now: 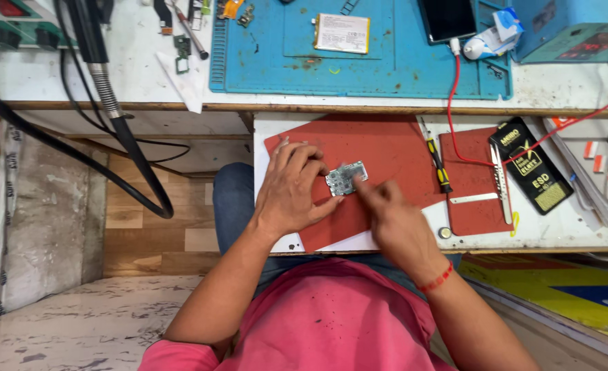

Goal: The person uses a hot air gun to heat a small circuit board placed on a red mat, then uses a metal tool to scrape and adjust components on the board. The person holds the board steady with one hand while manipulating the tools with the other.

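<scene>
While our left hand point(291, 189) pinches the small circuit board point(346, 178) on the red mat point(386, 148), our right hand point(392, 216) blurs (grip unreadable, fingertips at the board).

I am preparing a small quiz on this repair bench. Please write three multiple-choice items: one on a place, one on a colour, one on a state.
1. Where does the small circuit board lie?
A. on the red mat
B. on the blue mat
C. on the floor

2. What colour is the wrist band?
A. green
B. red
C. white

3. What is the left hand doing?
A. hanging free
B. gripping a screwdriver
C. touching the board

Answers: 1 A, red surface surrounds the board. 2 B, it shows red on the right wrist. 3 C, its fingers rest at the board's edge.
</scene>
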